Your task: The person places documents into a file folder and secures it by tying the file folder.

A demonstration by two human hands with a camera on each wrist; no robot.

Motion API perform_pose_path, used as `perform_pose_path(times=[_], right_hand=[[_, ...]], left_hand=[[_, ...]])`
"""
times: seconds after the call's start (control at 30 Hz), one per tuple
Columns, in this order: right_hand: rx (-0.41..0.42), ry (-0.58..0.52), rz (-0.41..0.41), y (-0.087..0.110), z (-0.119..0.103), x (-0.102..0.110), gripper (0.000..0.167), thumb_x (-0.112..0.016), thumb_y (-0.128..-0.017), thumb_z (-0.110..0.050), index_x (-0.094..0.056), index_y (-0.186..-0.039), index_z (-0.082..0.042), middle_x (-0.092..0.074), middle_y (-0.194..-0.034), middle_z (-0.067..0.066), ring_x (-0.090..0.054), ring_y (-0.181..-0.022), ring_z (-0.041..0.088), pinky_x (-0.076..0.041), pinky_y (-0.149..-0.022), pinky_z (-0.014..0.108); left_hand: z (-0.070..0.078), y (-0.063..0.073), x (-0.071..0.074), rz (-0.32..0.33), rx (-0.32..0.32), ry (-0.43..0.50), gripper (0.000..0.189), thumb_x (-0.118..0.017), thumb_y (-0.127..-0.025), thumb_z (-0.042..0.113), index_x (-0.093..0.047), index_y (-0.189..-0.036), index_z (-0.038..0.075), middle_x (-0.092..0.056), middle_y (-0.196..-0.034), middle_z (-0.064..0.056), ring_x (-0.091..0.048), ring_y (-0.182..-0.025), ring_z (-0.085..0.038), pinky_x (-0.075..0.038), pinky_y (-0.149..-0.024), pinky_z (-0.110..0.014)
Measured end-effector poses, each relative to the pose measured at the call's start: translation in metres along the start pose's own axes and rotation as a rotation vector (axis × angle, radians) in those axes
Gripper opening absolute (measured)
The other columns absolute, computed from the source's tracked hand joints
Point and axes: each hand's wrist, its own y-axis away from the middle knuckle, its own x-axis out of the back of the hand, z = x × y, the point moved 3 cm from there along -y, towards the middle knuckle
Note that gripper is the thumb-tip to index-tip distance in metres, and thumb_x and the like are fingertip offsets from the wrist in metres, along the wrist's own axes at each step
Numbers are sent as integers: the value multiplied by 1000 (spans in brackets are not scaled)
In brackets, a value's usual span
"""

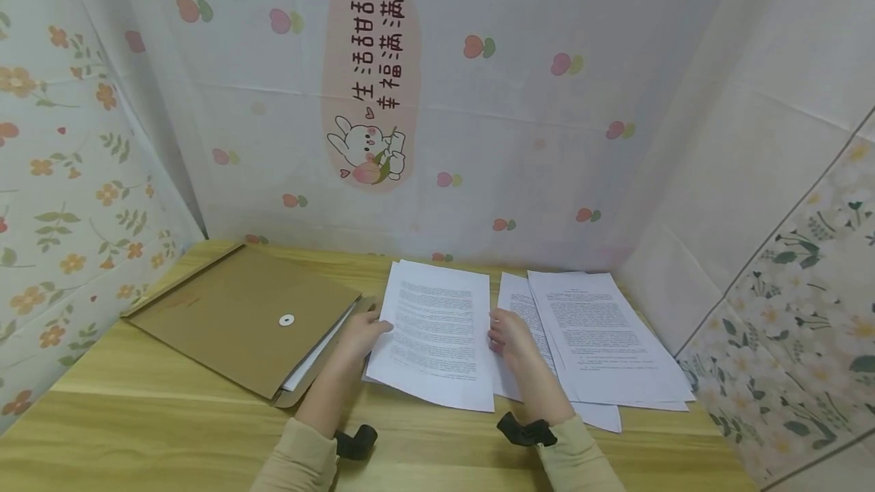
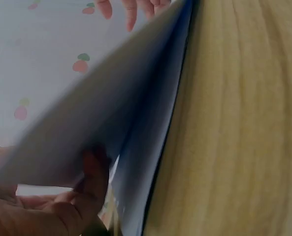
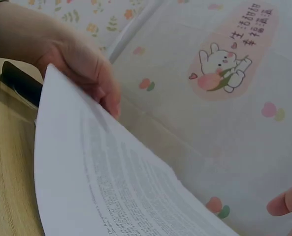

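Printed paper sheets [image 1: 437, 340] are raised at a tilt over the middle of the table. My left hand [image 1: 358, 336] pinches them at the left edge, with the thumb on the printed side. The left wrist view shows that hand [image 2: 62, 211] at a corner, the upper paper standing apart from a lower sheet [image 2: 146, 162]. By the right edge is my right hand [image 1: 511, 336], its fingers loosely bent. Its thumb [image 3: 282, 204] stands off the paper in the right wrist view.
To the left lies a brown paper document folder [image 1: 232, 325] with a white round button; white papers [image 1: 317, 359] show at its open side. Overlapping printed sheets [image 1: 595, 340] lie on the right. A patterned cloth wall [image 1: 533, 135] closes off the wooden table [image 1: 171, 439] behind.
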Motion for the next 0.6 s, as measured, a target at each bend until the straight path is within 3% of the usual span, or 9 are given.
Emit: perform_pose_path(times=[0.17,0.37,0.47,0.6], right_hand=[[-4,-22,-8,2,0,0,61,-49,-94,-16,-24,-145,8,-32,-143,30,-38,-125,41,-37,-99,44],[8,-29,-37,5,-1,-1,61,-49,-93,-12,-23,-144,10,-29,-144,31,-37,-123,41,-38,-99,44],[33,-10,-64,6,-2,-2,61,-49,-94,-8,-22,-144,13,-29,-142,33,-41,-122,41,-39,-101,44],[67,28,-93,10,-5,-3,59,-51,-94,-4,-23,-142,16,-35,-138,33,-45,-120,40,-40,-101,43]], left_hand=[[-3,2,-4,-70,-50,-19,44,-56,-84,-3,-51,-127,-14,-65,-107,-23,-64,-83,-29,-54,-67,-36],[-5,-2,-1,-66,-100,21,49,-53,-85,-6,-46,-133,-10,-59,-120,-24,-59,-100,-34,-49,-84,-44],[-5,-4,4,-71,-84,64,51,-53,-87,-3,-43,-136,-8,-60,-119,-23,-61,-97,-32,-51,-81,-42],[-1,-4,12,-131,-92,142,52,-52,-89,-1,-41,-140,-5,-64,-109,-18,-65,-81,-27,-54,-67,-36]])
